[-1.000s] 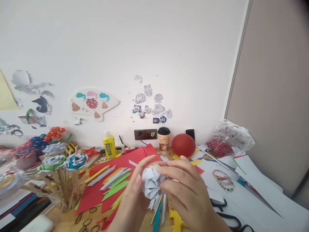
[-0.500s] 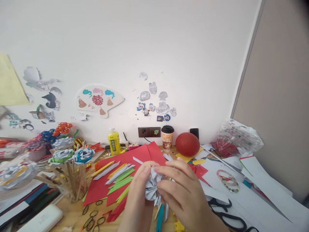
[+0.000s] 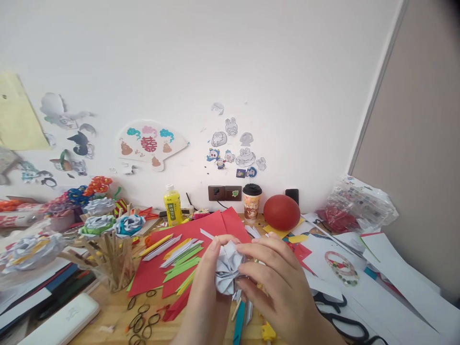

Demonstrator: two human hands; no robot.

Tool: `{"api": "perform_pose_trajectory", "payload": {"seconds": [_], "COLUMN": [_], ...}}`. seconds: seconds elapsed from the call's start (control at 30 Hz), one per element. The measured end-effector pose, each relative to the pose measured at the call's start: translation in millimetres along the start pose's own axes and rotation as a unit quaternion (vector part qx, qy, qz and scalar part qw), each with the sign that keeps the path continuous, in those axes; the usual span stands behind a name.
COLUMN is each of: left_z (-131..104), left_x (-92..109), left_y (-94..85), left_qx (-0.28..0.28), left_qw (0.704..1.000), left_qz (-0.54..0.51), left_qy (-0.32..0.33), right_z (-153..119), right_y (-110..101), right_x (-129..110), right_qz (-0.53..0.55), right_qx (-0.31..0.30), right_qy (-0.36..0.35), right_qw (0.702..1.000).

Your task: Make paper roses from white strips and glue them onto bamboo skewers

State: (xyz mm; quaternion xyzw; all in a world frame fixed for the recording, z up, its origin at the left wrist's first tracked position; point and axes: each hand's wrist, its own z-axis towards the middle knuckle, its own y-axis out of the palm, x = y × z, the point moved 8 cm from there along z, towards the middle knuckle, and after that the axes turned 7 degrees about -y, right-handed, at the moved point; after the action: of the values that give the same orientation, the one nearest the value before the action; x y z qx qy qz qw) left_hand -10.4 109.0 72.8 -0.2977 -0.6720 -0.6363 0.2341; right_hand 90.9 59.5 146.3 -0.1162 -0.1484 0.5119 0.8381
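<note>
A folded white paper flower (image 3: pixel 228 270) with pleated petals is held up between my two hands, above the desk. My left hand (image 3: pixel 205 282) is closed round its left side, thumb along the edge and fingers behind it. From the right, my right hand (image 3: pixel 278 282) presses its fingertips against the flower's side. Under the hands a teal strip (image 3: pixel 239 323) and thin white strips lie partly covered. Left of the hands, folded green paper strips (image 3: pixel 183 266) rest on red paper sheets (image 3: pixel 151 275), along with white and yellow ones.
Black scissors (image 3: pixel 345 326) lie at the right on white paper. A red balloon (image 3: pixel 281 212), a lidded cup (image 3: pixel 252 203) and a yellow bottle (image 3: pixel 173 206) stand by the wall. At the left are a cup of wooden sticks (image 3: pixel 113 263), a white case (image 3: pixel 66 321) and black rubber bands (image 3: pixel 138 321).
The flower has turned slightly, and more of its pleated face shows. My right fingers have shifted a little to the right along its edge. The camera view has moved slightly.
</note>
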Motion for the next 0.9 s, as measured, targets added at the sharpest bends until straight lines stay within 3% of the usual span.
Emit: {"api": "perform_pose_trajectory", "payload": {"seconds": [0.43, 0.6, 0.73, 0.83, 0.9], "left_z": [-1.1, 1.9, 2.8, 3.7, 4.9], "left_x": [9.8, 7.9, 6.7, 6.7, 6.7], "left_y": [9.0, 8.7, 7.4, 5.8, 7.6], "left_qx": [-0.019, -0.014, -0.019, -0.018, -0.026], "left_qw": [0.985, 0.983, 0.984, 0.987, 0.988], "left_qz": [0.167, 0.180, 0.175, 0.159, 0.151], "left_qy": [0.031, 0.031, 0.031, 0.024, 0.017], "right_z": [2.2, -2.5, -4.2, -5.2, -7.7], "right_y": [-2.9, -4.1, 1.6, 1.9, 2.4], "right_x": [-0.4, -3.0, -5.7, 2.1, 14.5], "right_qz": [-0.073, -0.093, -0.103, -0.072, -0.028], "right_qx": [-0.022, 0.014, -0.015, -0.003, 0.016], "right_qy": [0.006, -0.008, -0.034, -0.008, 0.046], "right_qw": [0.997, 0.996, 0.994, 0.997, 0.998]}}
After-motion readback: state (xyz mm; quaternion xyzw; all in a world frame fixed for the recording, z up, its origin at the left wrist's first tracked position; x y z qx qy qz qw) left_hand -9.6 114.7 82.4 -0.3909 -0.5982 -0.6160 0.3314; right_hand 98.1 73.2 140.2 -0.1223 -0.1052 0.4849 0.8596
